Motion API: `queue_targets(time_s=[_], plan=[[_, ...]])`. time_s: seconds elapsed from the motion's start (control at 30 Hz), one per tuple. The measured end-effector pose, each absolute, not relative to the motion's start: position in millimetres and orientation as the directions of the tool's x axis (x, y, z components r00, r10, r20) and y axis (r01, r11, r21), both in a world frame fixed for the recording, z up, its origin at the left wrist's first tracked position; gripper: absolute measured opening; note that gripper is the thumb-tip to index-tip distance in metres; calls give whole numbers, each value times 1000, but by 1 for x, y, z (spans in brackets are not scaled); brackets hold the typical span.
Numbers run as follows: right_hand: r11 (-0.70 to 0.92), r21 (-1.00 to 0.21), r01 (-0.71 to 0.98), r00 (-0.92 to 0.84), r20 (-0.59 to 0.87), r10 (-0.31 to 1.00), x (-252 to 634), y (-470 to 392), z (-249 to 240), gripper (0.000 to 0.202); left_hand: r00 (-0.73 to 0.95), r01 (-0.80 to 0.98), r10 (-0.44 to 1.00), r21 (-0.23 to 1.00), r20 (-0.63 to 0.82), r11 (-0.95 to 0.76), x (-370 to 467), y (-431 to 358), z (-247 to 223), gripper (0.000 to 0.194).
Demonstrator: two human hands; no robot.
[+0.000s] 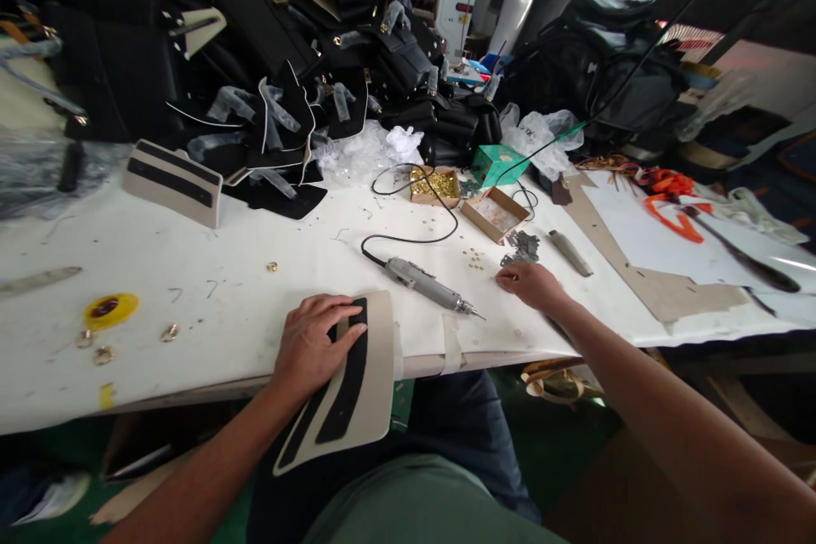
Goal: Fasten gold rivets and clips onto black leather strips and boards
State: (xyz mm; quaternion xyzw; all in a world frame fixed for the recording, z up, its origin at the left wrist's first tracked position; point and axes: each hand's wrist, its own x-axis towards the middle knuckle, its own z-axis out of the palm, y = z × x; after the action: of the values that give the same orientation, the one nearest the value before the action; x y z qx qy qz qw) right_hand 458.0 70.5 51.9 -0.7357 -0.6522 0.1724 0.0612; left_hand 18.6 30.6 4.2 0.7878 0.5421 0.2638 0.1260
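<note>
Under my left hand [319, 340] is a beige panel with black strips [376, 395], which hangs over the table's front edge towards my lap; my fingers and thumb grip its upper part. My right hand [530, 284] is low over the table with its fingertips pinched together, and whatever is between them is too small to make out. Small brass rings [475, 259] lie just left of it, and a pile of dark metal plates [523, 246] is just beyond. Between my hands a grey electric screwdriver [424, 282] lies with its bit pointing right.
A box of brass fittings [434, 185], a shallow cardboard box [495, 214] and a green box [501, 164] stand farther back. Black bags [242, 34] are heaped behind. At left lie another beige panel [173, 184] and yellow tape [110, 311]; orange-handled scissors [676, 218] lie right.
</note>
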Motion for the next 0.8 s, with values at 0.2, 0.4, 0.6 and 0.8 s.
queue_targets(time_s=[0.2, 0.4, 0.6, 0.8], plan=[[-165, -384, 908, 112, -157, 981, 451, 79, 54, 21, 273, 785, 924, 494, 267, -374, 18, 31, 5, 24], [-152, -304, 940, 143, -51, 988, 436, 92, 47, 19, 273, 785, 924, 492, 270, -376, 19, 31, 6, 24], [-81, -189, 979, 85, 13, 996, 426, 91, 40, 14, 263, 787, 929, 499, 261, -363, 21, 29, 9, 23], [-43, -149, 988, 44, 3, 999, 426, 89, 40, 17, 259, 786, 931, 505, 256, -357, 21, 29, 9, 23]])
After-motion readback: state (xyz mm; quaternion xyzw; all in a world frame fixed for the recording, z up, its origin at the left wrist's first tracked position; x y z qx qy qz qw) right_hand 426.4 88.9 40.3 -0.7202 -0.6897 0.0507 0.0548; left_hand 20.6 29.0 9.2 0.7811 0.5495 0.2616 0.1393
